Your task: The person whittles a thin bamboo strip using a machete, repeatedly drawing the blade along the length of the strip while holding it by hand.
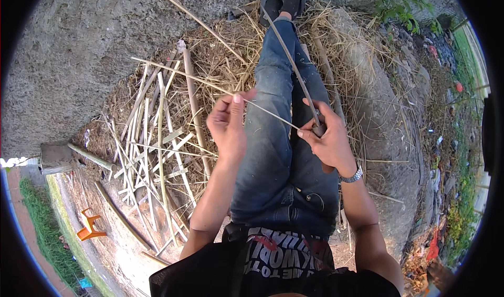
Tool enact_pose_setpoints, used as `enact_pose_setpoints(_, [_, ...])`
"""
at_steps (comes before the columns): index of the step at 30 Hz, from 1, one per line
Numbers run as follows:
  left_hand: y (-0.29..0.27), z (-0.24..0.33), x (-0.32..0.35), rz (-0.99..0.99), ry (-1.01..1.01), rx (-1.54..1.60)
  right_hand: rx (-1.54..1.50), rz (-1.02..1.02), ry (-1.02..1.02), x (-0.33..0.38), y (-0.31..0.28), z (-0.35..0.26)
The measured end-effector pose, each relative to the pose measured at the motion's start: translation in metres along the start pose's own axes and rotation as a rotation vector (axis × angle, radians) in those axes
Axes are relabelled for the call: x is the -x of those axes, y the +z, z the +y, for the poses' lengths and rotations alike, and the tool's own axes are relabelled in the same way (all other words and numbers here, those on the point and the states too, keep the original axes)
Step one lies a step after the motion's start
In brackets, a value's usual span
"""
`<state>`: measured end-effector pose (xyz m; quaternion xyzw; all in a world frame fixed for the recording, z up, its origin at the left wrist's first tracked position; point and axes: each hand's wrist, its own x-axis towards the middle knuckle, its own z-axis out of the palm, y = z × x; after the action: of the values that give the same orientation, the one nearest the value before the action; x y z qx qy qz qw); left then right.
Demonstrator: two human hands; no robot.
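Note:
My left hand (229, 128) pinches a long thin bamboo strip (181, 73) between thumb and fingers, above my left thigh. The strip slants from the upper left down to my right hand (332, 143), where its end meets the thumb. That hand is closed round a long-bladed knife (295, 68). Its narrow grey blade points away from me over my shins, and the brown butt of the handle shows below my palm. Whether the strip's end touches the blade, I cannot tell.
Beside my left leg lies a heap of split bamboo strips (161, 108). Thicker poles (193, 92) lie among them. My jeans-clad legs (270, 134) stretch forward over dry straw (231, 60). A low orange plastic stool (90, 226) sits far left; rock (362, 60) rises on the right.

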<state>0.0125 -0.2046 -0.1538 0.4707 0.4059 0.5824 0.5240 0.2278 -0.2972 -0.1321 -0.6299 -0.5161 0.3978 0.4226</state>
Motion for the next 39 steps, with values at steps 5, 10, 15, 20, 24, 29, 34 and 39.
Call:
enact_pose_setpoints(5, [-0.047,0.03,-0.05,0.144,0.13,-0.103,0.086,0.008,-0.08,0.003,-0.013,0.003])
enact_pose_setpoints(10, [-0.056,0.054,-0.061,0.683,0.616,-0.744,0.206,0.08,-0.084,0.006,-0.025,-0.001])
enact_pose_setpoints(15, [-0.063,0.056,-0.037,-0.15,0.898,-1.274,0.261,0.09,-0.13,0.001,-0.04,-0.001])
enact_pose_setpoints(20, [-0.076,0.032,-0.019,-0.669,0.116,-1.145,0.343,0.101,-0.255,-0.013,-0.052,0.01])
enact_pose_setpoints(24, [-0.073,0.018,-0.002,-0.561,0.005,-0.883,0.45,0.094,-0.448,-0.02,-0.052,0.012])
enact_pose_setpoints(29, [-0.067,-0.01,0.014,-0.384,-0.153,-0.799,0.401,0.026,-0.313,-0.009,-0.025,0.021])
enact_pose_setpoints(34, [-0.05,-0.026,0.024,-0.432,-0.287,-0.706,0.438,-0.161,-0.31,-0.006,0.012,0.032])
enact_pose_setpoints(39, [-0.051,-0.027,0.028,-0.487,-0.382,-0.84,0.56,-0.252,-0.304,-0.014,0.033,0.058])
